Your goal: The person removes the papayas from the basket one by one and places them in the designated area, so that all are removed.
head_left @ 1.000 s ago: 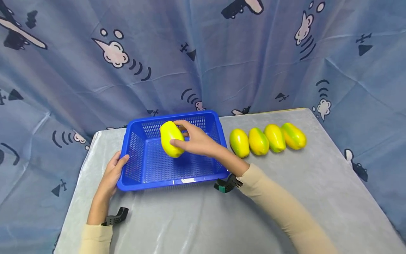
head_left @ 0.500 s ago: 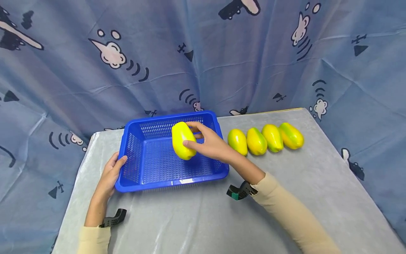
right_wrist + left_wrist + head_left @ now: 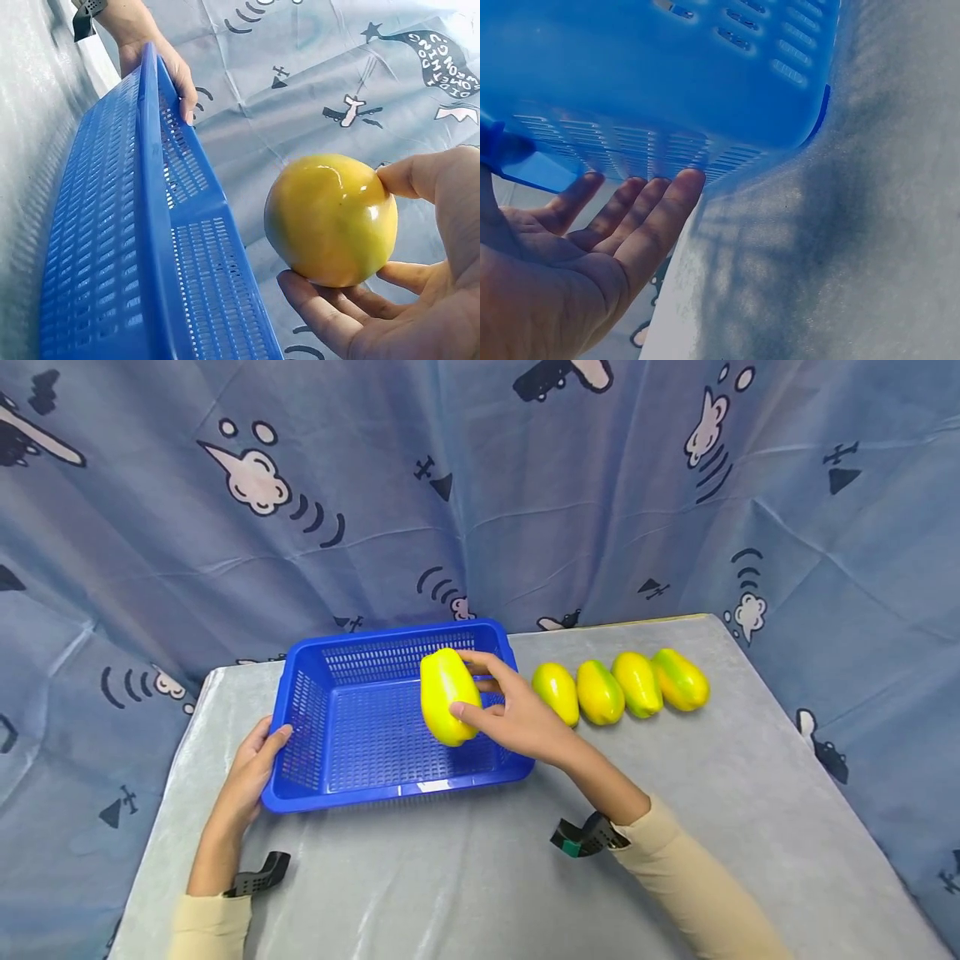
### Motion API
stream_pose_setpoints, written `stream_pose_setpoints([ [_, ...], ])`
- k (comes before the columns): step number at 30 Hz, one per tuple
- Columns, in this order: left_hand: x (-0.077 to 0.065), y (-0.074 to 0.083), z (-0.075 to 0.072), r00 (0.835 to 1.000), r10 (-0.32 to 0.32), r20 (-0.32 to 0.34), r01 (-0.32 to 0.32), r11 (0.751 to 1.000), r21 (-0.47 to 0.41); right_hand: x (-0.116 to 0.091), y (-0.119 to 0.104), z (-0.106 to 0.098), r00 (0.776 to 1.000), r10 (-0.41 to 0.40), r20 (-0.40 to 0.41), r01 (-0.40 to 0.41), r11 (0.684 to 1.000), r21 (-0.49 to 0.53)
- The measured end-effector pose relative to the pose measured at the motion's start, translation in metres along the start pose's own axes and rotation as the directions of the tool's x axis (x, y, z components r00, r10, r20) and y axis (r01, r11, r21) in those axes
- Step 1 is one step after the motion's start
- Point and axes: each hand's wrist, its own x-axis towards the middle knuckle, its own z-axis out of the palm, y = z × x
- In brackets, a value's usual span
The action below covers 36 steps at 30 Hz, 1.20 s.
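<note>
My right hand [image 3: 517, 714] holds a yellow papaya [image 3: 442, 693] above the right half of a blue plastic basket [image 3: 315, 799]. Thumb and fingers pinch the papaya from its right side; in the right wrist view the papaya [image 3: 330, 225] is seen end-on, above the level of the basket rim. At the basket's left end, my left hand [image 3: 251, 768] grips the rim, thumb on top. From the left wrist view, the fingers of the left hand [image 3: 622, 247] lie against the slotted outer wall of the basket [image 3: 667, 90]. The basket floor shows no fruit.
Several yellow-green papayas [image 3: 600, 692] lie in a row on the grey-covered table [image 3: 720, 793], just right of the basket. A blue patterned curtain [image 3: 390, 527] hangs behind the table and down both its sides. Each wrist wears a black camera mount [image 3: 588, 837].
My right hand has carried the papaya rightward over the basket, from near its middle toward its right side. The left hand keeps its grip on the rim. The whole view has shifted slightly.
</note>
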Motion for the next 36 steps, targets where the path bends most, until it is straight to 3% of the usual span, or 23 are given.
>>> stream_pose_setpoints([
  [11, 0.001, 0.000, 0.001, 1.000, 0.000, 0.006, -0.001, 1.000, 0.025, -0.021, 0.014, -0.018, 0.997, 0.025, -0.074, -0.024, 1.000, 0.005],
  [25, 0.000, 0.000, 0.000, 1.000, -0.002, -0.001, 0.002, 0.999, 0.040, -0.042, 0.028, -0.041, 0.987, -0.042, -0.157, 0.041, 0.999, -0.008],
  [36, -0.001, 0.000, 0.001, 1.000, -0.003, 0.006, 0.003, 0.998, 0.057, -0.057, 0.038, -0.053, 0.979, -0.016, -0.201, 0.012, 1.000, -0.022],
])
